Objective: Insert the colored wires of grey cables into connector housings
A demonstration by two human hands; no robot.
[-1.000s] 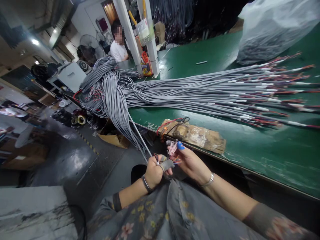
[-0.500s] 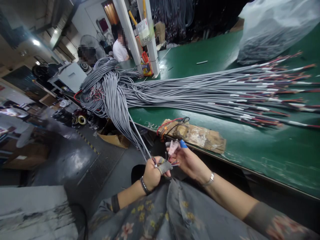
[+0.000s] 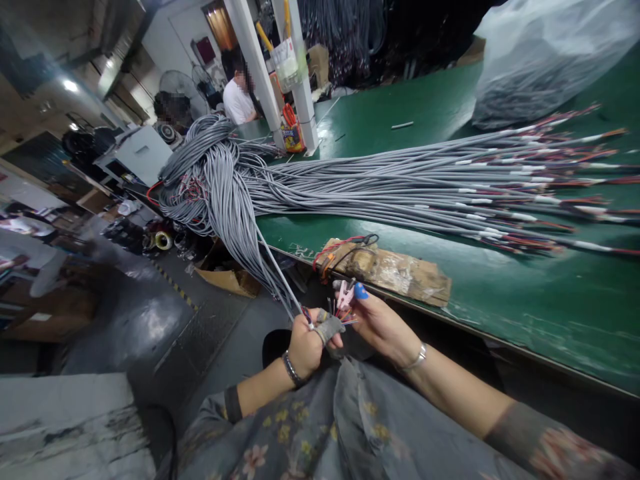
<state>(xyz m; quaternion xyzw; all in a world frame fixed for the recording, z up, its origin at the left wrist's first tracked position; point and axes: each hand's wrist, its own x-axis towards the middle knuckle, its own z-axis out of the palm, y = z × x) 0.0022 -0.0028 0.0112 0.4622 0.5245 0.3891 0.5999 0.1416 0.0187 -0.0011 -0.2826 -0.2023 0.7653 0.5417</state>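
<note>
My left hand [image 3: 306, 347], with grey covers on the thumb and a finger, is closed around the end of a grey cable [image 3: 281, 270]. Thin coloured wires [image 3: 347, 319] fan out of that end toward the right. Close beside them, my right hand [image 3: 384, 328] pinches a small pale pink clip-like tool [image 3: 345, 294] whose exact kind I cannot make out. One right fingertip wears a blue cover [image 3: 361, 291]. The tool is right at the wires; whether it touches them is unclear.
A thick bundle of grey cables [image 3: 350, 183] lies across the green table [image 3: 540, 320], stripped ends to the right. At the near edge sits a worn wooden board [image 3: 400, 275]. Farther back are a clear plastic bag [image 3: 545, 73], white posts [image 3: 305, 100] and a seated person [image 3: 239, 100].
My right hand has turned slightly and shifted a little left, so the pink tool shows more clearly. My left hand keeps its grip on the cable, almost unmoved.
</note>
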